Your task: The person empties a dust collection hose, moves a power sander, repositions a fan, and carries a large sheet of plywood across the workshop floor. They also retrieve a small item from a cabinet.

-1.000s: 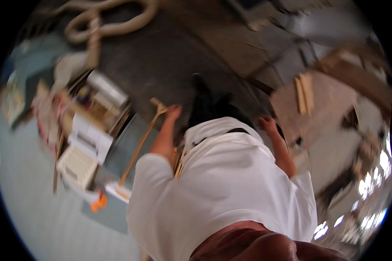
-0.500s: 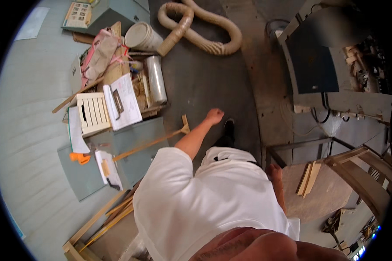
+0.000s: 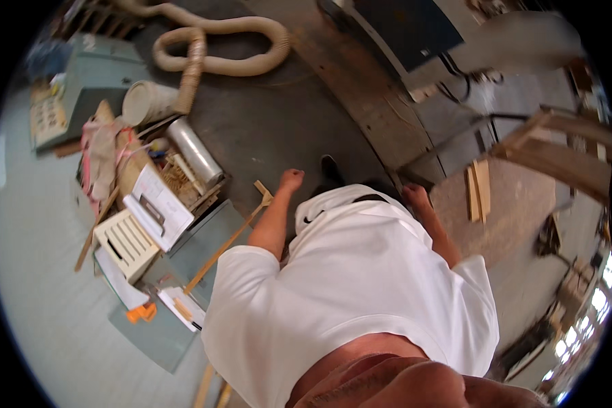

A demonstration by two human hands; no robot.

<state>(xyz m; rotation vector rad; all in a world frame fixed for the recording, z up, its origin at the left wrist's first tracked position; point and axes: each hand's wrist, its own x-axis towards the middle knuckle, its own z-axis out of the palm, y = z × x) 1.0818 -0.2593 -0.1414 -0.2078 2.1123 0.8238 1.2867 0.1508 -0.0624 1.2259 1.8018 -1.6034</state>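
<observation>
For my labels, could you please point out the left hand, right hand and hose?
Left hand (image 3: 292, 179): head view, its middle.
Right hand (image 3: 417, 196): head view, its middle.
Hose (image 3: 238, 66): head view, its lower run.

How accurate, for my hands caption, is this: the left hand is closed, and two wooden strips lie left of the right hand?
Wrong side: the head view shows two wooden strips right of the right hand. The left hand is closed.

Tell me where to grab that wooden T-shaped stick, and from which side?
Probably grip the wooden T-shaped stick on its thin shaft, just behind the crosspiece, coming from the side where the left hand is. The shaft looks slim, and that end seems to jut past the grey-blue surface.
</observation>
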